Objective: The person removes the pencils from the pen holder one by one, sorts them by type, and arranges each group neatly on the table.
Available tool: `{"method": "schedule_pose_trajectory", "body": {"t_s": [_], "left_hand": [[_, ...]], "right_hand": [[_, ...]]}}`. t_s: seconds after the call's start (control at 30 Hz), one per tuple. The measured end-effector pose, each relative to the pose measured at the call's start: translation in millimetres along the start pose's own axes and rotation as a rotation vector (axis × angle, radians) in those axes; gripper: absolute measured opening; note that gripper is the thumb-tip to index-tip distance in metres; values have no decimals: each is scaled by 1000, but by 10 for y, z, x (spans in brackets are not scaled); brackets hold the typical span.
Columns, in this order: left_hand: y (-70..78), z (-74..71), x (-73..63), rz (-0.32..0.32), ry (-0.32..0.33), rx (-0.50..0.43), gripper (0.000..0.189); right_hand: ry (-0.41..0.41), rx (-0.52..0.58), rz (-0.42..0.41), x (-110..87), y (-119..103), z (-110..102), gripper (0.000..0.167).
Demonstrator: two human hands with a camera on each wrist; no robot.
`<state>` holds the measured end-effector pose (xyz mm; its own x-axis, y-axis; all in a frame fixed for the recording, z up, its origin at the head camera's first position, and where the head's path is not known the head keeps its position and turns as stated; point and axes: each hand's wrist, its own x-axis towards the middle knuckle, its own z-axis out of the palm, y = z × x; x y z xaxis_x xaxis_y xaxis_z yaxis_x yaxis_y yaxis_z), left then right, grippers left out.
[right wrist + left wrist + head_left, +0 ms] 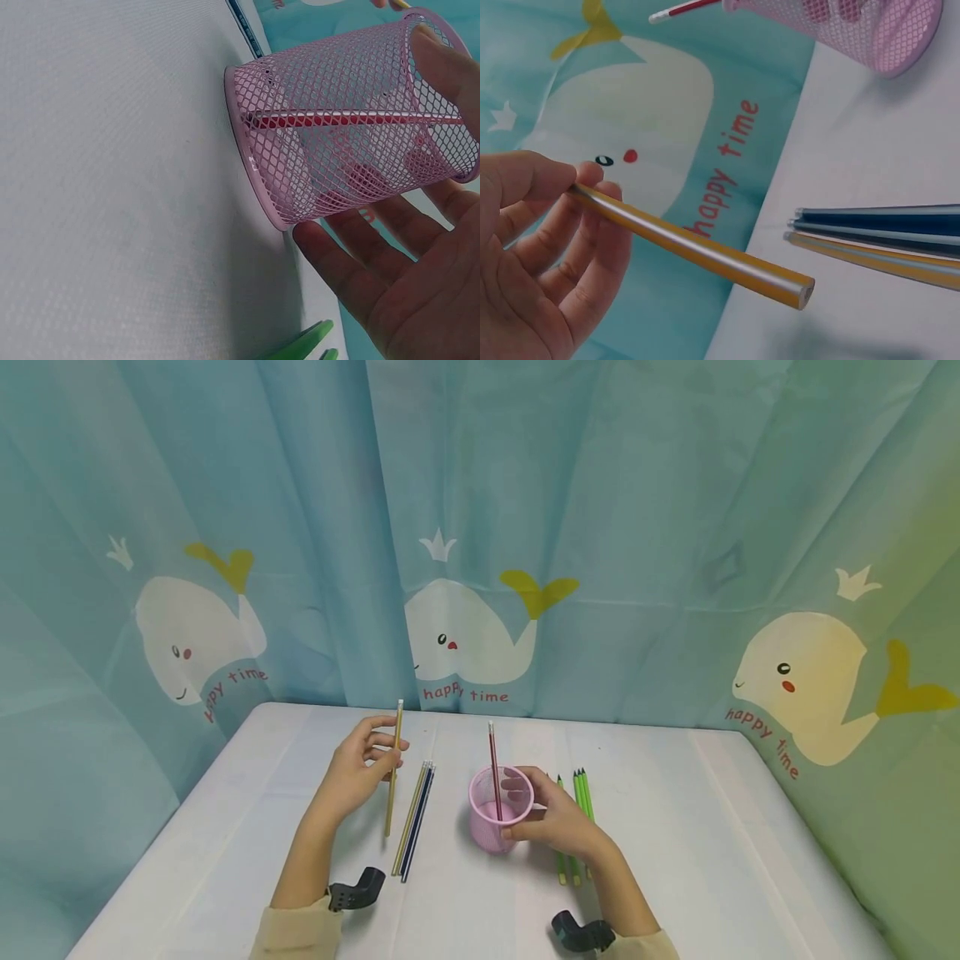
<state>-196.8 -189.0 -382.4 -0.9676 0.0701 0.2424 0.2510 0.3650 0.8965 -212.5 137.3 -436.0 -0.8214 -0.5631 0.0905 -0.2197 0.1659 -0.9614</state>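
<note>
Between its thumb and fingers my left hand (363, 768) pinches a yellow pencil (390, 806), held nearly upright above the white table. The left wrist view shows the pencil's flat, unsharpened end (806, 292) pointing away from the fingertips. My right hand (562, 818) grips a pink mesh pencil cup (489, 837), thumb at the rim and fingers along its far side. Inside the cup stands one red pencil (492, 756), leaning, its white-tipped end sticking out. Seen from the right wrist, the base of the cup (255, 161) is close to the table surface.
Another yellow pencil (407, 831) lies beside dark blue pencils (420, 827) between the hands. Several green pencils (583, 793) lie under and beyond the right forearm. A blue curtain (637, 568) with whale prints hangs behind the table's (690, 843) back edge.
</note>
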Motion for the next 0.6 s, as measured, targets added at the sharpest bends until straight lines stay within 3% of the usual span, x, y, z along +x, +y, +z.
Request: {"method": "schedule_pose_trajectory", "body": {"t_s": [0.6], "left_hand": [[-193,18,36,-190,-42,-25,42]], "right_hand": [[1,-4,4,5,12,-10,82]]}}
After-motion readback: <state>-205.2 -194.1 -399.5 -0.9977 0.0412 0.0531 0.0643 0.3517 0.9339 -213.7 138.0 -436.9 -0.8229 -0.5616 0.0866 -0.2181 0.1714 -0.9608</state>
